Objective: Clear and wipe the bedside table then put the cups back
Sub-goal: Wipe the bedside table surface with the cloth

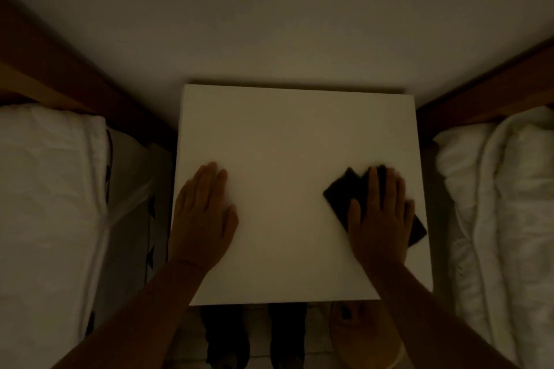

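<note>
White square bedside table [293,135] stands against the wall between two beds, its top bare of any cups. The clearing step looks done, and the wiping looks to be in hand.

The person's right hand [379,219] lies flat, fingers straight and together, pressing a dark, flat folded cloth [343,189] onto the top close to the right edge, nearer the front edge than the back. The cloth shows past the fingertips, to the left of the thumb, and at the little-finger side towards the right edge. It is pressed, not gripped. The fingertips and the cloth's far edge are a little blurred, which suggests the hand is moving.

The left hand [202,216] rests palm down with straight fingers near the left edge, holding nothing, probably to steady the table.

How much of the top has been wiped cannot be told; the light is dim and the surface shows no marks or streaks. The back half and the middle may need passes yet.

The cups are nowhere clearly in view. A round tan object [364,338] sits low beyond the front edge, near the right front corner, but whether it is a cup cannot be told. Putting the cups back is the step left after wiping.

White bedding of the left bed [51,189] and of the right bed [503,204] flanks the table.
</note>
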